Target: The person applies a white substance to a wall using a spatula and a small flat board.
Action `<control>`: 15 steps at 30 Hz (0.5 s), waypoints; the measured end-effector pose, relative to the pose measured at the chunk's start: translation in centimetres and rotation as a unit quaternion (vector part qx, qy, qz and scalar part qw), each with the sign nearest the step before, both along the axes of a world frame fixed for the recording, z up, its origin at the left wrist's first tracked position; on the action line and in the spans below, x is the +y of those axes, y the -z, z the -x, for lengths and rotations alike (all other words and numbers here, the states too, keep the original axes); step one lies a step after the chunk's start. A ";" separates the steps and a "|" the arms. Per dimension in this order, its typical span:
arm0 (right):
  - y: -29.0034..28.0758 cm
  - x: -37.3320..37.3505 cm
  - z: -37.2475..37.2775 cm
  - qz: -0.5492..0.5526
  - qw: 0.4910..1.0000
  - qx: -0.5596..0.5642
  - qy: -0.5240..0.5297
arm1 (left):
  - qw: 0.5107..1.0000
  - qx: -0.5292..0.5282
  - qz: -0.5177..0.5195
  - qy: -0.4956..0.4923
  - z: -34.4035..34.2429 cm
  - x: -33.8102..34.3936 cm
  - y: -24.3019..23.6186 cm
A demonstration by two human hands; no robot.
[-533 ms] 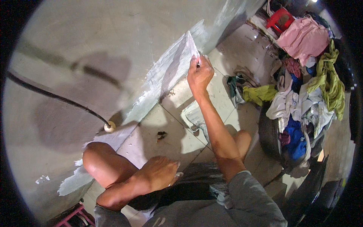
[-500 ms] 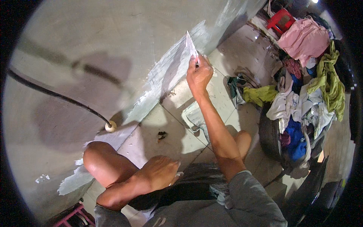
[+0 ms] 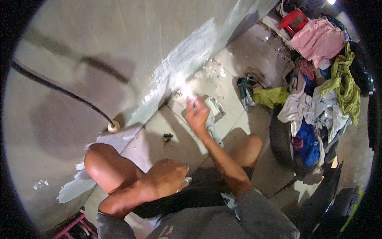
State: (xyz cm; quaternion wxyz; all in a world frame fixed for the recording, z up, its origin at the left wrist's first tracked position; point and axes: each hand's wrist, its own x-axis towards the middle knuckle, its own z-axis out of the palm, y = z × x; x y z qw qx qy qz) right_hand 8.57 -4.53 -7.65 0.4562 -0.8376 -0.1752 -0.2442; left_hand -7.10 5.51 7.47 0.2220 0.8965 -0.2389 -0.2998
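My right hand (image 3: 197,116) is closed round a putty knife (image 3: 184,89), its pale blade smeared by motion and glare low against the wall. Whitish filler (image 3: 191,46) streaks the foot of the grey wall (image 3: 119,24). Just right of that hand, a flat, putty-smeared tool (image 3: 215,108) lies on the floor tiles, partly behind my wrist. My left hand (image 3: 169,177) rests over my lap, fingers curled in; a bit of white shows at the fingertips, and what they hold is hidden.
A dark tub (image 3: 280,139) overflows with clothes at the right, near a red plastic stool (image 3: 293,20). A black cable (image 3: 59,87) ends in a round white fitting (image 3: 114,126) by the wall. Dark debris (image 3: 167,138) lies on the tiles. A pink rack (image 3: 73,227) stands lower left.
My right hand has come down and toward me along the wall with the putty knife, from the upper filler patch to near the floor. My left hand has stayed on my lap.
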 end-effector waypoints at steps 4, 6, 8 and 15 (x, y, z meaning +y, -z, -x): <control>0.6 -2.9 -4.4 -0.067 0.989 0.074 0.111 | 1.000 0.000 0.006 -0.016 0.1 0.0 -0.2; 1.9 -2.5 -4.7 -0.097 0.987 0.068 0.105 | 1.000 -0.004 0.013 -0.005 0.2 0.1 0.0; 3.2 -1.7 -5.5 -0.104 0.986 0.065 0.115 | 1.000 -0.011 0.017 0.006 0.1 0.1 0.0; 3.1 0.2 -10.6 -0.085 0.982 0.003 0.171 | 1.000 0.009 -0.009 -0.014 -0.2 0.1 -0.3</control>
